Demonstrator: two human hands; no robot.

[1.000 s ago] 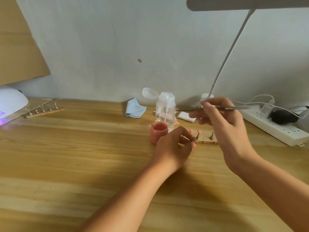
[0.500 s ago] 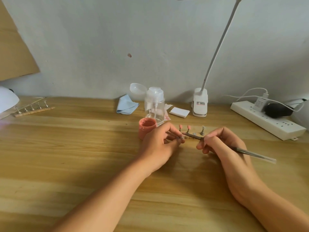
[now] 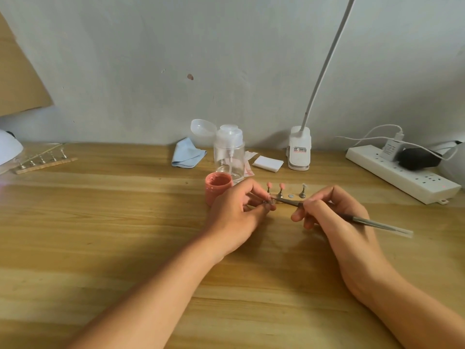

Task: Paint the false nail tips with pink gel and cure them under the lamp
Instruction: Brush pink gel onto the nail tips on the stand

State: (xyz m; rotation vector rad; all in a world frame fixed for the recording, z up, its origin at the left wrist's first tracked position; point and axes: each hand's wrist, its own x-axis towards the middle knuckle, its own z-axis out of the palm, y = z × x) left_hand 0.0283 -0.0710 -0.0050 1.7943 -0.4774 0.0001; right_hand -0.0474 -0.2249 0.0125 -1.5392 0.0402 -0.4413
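The hands meet near the middle of the table [image 3: 100, 235], just in front of a short stand [image 3: 293, 197]. The left hand [image 3: 234, 212] has curled fingers and pinches something small between thumb and fingertips. It looks like a metal peg carrying a nail tip [image 3: 267, 202], but the fingers cover most of it and it is too small to read clearly. The right hand [image 3: 337, 217] grips a slim metal brush [image 3: 372, 222] like a pen. The handle sticks out to the right and ends in a pale, blurred cap. The brush's front end reaches the left fingertips; the bristles cannot be made out.

On the stand, two pegs carry pink tips [image 3: 269, 184] and a peg further right carries a pale tip [image 3: 304, 185]. The stand's left end is hidden behind the left hand.

The open pink gel jar [image 3: 217, 188] stands just beside the left hand; whether they touch is unclear. Behind it stands a clear pump bottle [image 3: 229, 152] with its lid flipped open, with a blue cloth [image 3: 187, 153] and a white pad [image 3: 268, 162] on either side. The desk lamp [image 3: 299, 148] runs out of the top of the frame. At the far left edge only a curved part of the white curing lamp [image 3: 8, 149] shows, with a second rack [image 3: 42, 161] beside it.
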